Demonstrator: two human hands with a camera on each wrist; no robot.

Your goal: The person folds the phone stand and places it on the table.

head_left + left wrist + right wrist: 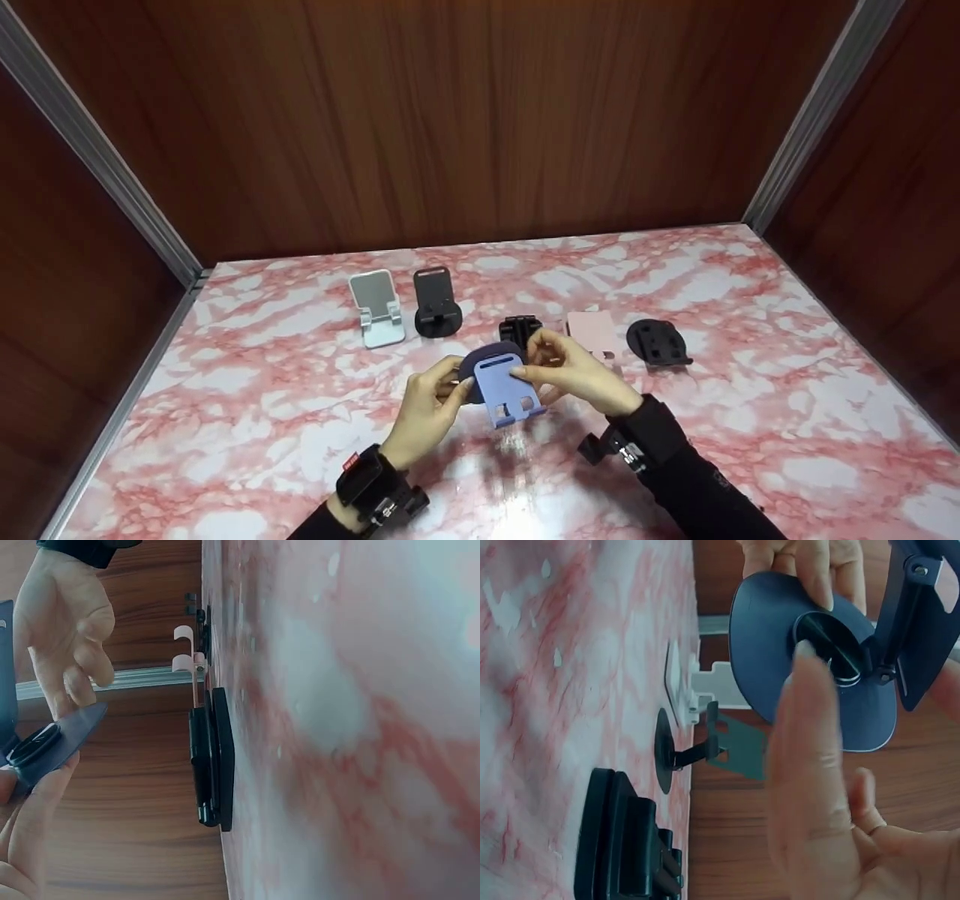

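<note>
Between both hands a blue-purple folding phone stand (499, 386) is held above the table. Its rounded base lies behind the slotted support plate. My left hand (427, 409) grips the base edge at the left, thumb in front. At the plate's right side is my right hand (581, 379), its thumb on the plate's front and its other fingers bent, partly hidden. Up close in the right wrist view, the base (765, 652) shows a round swivel joint (829, 649). A blurred finger (817, 765) of the right hand reaches to that joint.
A white phone stand (375, 296) and a black one (435, 304) stand upright at the back left. Behind the hands lie a folded black stand (517, 328) and a pink one (590, 330). Farther right is a black round-based stand (656, 341). Wood panels (480, 127) enclose the marbled table (247, 420).
</note>
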